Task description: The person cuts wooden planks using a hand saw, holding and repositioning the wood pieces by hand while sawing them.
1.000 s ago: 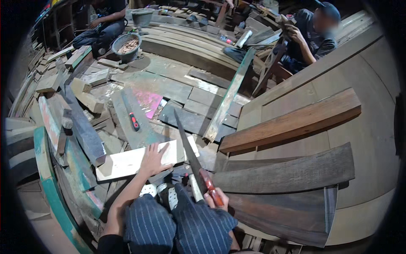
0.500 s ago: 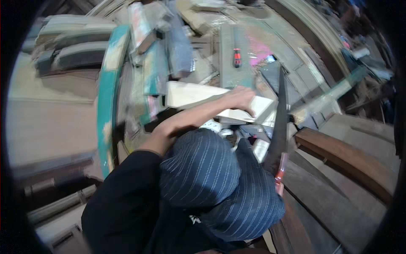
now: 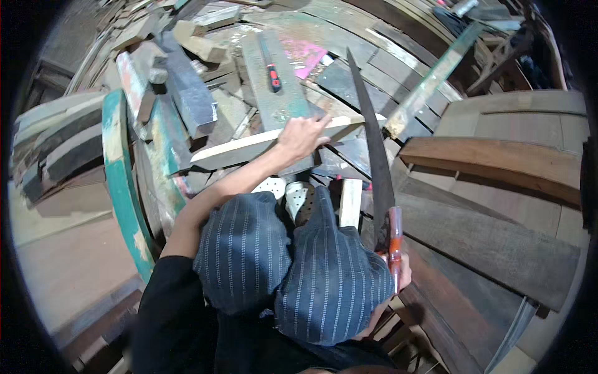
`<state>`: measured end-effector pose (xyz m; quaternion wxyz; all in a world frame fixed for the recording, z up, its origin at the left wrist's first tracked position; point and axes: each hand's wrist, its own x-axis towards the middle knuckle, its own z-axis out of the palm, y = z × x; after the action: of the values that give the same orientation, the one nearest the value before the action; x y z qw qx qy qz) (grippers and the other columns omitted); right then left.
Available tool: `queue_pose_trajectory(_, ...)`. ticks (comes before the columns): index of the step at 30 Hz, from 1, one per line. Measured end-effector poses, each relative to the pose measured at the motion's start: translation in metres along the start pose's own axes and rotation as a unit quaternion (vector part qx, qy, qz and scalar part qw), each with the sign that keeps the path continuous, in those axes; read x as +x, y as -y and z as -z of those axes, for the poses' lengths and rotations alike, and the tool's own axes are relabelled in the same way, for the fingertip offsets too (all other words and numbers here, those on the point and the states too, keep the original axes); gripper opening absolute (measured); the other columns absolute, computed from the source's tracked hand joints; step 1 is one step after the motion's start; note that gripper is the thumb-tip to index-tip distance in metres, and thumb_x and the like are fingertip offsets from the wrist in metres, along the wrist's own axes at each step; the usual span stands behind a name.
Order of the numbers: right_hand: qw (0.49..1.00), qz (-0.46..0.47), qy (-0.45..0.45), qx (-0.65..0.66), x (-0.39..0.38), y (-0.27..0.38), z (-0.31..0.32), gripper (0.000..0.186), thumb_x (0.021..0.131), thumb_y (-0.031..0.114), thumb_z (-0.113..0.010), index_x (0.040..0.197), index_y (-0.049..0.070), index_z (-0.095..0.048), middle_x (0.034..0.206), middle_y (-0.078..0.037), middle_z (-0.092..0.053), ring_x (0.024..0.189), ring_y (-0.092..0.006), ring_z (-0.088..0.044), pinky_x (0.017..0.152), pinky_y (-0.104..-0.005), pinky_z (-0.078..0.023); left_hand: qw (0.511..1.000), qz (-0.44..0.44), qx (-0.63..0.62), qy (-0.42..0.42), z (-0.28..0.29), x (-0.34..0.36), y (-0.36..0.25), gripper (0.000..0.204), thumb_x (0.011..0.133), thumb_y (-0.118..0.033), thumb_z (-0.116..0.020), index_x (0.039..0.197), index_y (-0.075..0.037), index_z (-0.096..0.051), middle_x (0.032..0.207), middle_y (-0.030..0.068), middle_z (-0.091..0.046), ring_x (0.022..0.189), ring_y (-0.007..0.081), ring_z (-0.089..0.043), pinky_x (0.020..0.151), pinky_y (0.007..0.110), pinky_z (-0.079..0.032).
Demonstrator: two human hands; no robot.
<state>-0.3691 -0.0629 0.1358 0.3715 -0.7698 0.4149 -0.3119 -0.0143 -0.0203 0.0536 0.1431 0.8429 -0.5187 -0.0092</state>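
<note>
My left hand grips the long pale plank, which stands tilted on edge across the boards in front of me, fingers over its top. My right hand is closed on the red handle of a long handsaw, low beside my right knee; the blade points up and away, passing near the plank's right end. Beyond the plank, a red-and-black handled tool lies on a weathered green-grey board. A short white block is beside my perforated white shoes, between the plank and my striped knees.
Stacked offcuts and a curved teal board crowd the left. At the right lie wooden panels with a brown beam on them. A narrow green-edged plank slants toward the back right, and a pink sheet lies behind.
The pale plank has turned from lying flat onto its edge, with my left hand on it. The view has swung downward, leaving the co-workers mostly out of sight. The saw stays in my right hand.
</note>
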Motion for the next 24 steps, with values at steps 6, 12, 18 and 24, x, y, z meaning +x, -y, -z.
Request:
queue_pose_trajectory(6, 0.997, -0.005, 0.079, 0.018, 0.001, 0.039, 0.017, 0.017, 0.079, 0.012, -0.075, 0.082, 0.004, -0.060, 0.068, -0.009, -0.064, 0.057, -0.0237, -0.062, 0.059, -0.0329, -0.046, 0.999, 0.011, 0.031, 0.016, -0.002, -0.002, -0.009, 0.050, 0.081, -0.034, -0.074, 0.116, -0.008, -0.050, 0.076, 0.0167, -0.066, 0.074, 0.0372, -0.068, 0.060, 0.047, -0.052)
queue_pose_trajectory(12, 0.989, -0.043, 0.139, 0.034, 0.005, 0.065, 0.045, 0.019, 0.080, 0.013, -0.074, 0.087, 0.005, -0.058, 0.071, -0.008, -0.062, 0.063, -0.0243, -0.060, 0.064, -0.0336, -0.045, 0.997, -0.043, 0.000, 0.061, 0.002, -0.014, -0.015, 0.054, 0.082, -0.028, -0.073, 0.125, -0.009, -0.048, 0.073, 0.0163, -0.065, 0.073, 0.0368, -0.067, 0.064, 0.047, -0.052)
queue_pose_trajectory(18, 0.951, -0.164, 0.213, 0.155, 0.040, 0.110, 0.069, 0.040, 0.073, 0.027, -0.086, 0.091, 0.002, -0.060, 0.062, 0.000, -0.057, 0.057, -0.0089, -0.053, 0.058, -0.0242, -0.041, 0.997, -0.062, 0.025, 0.034, -0.003, -0.031, -0.019, 0.054, 0.080, -0.016, -0.072, 0.128, -0.010, -0.046, 0.079, 0.0159, -0.066, 0.077, 0.0363, -0.068, 0.063, 0.047, -0.053)
queue_pose_trajectory(24, 0.951, -0.118, 0.241, 0.155, 0.066, 0.134, 0.058, 0.034, 0.079, 0.022, -0.081, 0.091, 0.000, -0.058, 0.060, 0.002, -0.053, 0.055, -0.0039, -0.048, 0.055, -0.0213, -0.037, 0.998, -0.063, 0.023, 0.011, -0.005, -0.019, -0.026, 0.047, 0.078, -0.013, -0.070, 0.121, -0.008, -0.050, 0.077, 0.0170, -0.065, 0.075, 0.0345, -0.069, 0.059, 0.045, -0.055)
